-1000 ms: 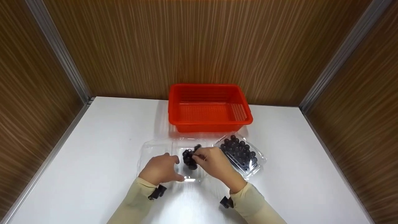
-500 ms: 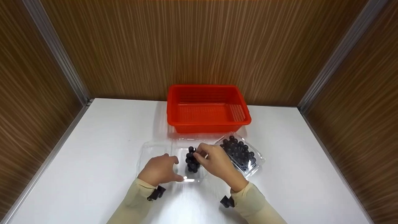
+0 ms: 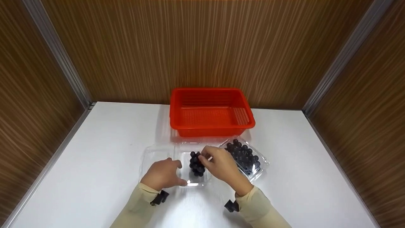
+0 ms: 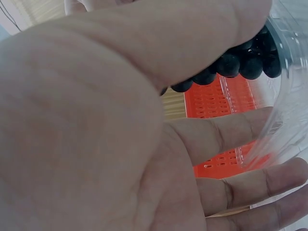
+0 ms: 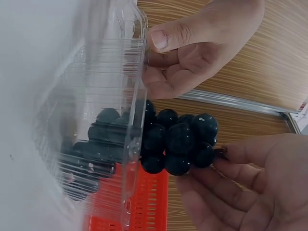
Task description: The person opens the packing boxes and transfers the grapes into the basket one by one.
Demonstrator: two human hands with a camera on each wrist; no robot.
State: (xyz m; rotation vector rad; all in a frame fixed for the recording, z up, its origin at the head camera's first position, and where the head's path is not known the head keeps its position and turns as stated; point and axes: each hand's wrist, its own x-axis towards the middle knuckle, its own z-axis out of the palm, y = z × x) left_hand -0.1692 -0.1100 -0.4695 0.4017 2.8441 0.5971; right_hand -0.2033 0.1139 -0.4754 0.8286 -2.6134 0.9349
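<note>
My right hand [image 3: 220, 163] pinches the stem of a bunch of dark grapes [image 3: 196, 164] between thumb and index finger. In the right wrist view the bunch [image 5: 178, 139] hangs partly within a clear plastic clamshell box [image 5: 130, 53], its lower grapes seen through the wall. My left hand [image 3: 163, 172] is at the box's left side, thumb and fingers spread apart and touching the rim. The left wrist view shows the fairly straight fingers [image 4: 231, 130] against the clear wall. In the head view the box's lid [image 3: 155, 152] lies opened out to the left.
A second clear clamshell [image 3: 264, 161] holding dark grapes [image 3: 242, 155] stands right of the first, turned at an angle. Behind both is a red plastic basket [image 3: 212, 131]. The white table [image 3: 95, 158] is enclosed by wood-grain panels [image 3: 202, 44].
The grape bunch has turned and settled more upright in the box, its grapes now facing my view. My right hand has shifted slightly; my left hand has stayed put.
</note>
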